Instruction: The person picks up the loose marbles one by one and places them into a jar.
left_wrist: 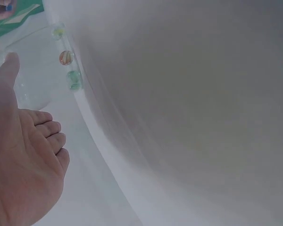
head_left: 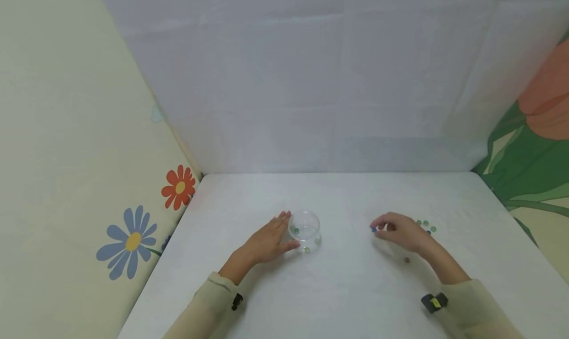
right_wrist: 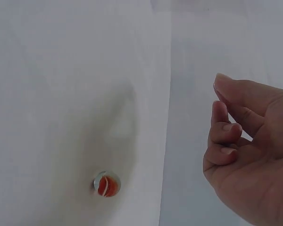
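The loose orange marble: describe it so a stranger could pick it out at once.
On the white table, find the person's right hand. In the head view, the orange marble lies just below that hand. It sits alone, and its orange-red core with a white stripe sets it apart from the green marbles and blue ones nearby.

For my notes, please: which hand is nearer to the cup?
Left. The left hand is right by the cup, on its left side; the right hand is apart, off to its right, pinching a blue marble.
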Demonstrator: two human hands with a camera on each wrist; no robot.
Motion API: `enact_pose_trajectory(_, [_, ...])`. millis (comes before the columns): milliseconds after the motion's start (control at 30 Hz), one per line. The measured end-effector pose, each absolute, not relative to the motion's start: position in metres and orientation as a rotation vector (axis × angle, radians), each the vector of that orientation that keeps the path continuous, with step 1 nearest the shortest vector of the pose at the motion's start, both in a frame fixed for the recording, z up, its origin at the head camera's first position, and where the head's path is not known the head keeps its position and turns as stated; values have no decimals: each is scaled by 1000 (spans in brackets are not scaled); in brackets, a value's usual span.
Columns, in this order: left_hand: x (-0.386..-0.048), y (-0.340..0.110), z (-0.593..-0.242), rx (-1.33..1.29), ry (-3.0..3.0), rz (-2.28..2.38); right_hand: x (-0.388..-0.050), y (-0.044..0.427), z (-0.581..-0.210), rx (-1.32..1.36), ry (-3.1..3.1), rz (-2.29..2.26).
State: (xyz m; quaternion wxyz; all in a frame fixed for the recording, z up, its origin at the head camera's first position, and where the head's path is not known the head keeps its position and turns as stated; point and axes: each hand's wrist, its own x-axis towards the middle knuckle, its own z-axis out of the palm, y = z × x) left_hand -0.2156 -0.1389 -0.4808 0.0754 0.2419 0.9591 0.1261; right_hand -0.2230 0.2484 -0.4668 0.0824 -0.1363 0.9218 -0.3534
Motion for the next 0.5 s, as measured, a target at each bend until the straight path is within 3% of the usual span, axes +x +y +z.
enact_pose_trajectory(500, [-218,-137,-483,717,2880,337,-231,226,-464,-486,2715,-1146])
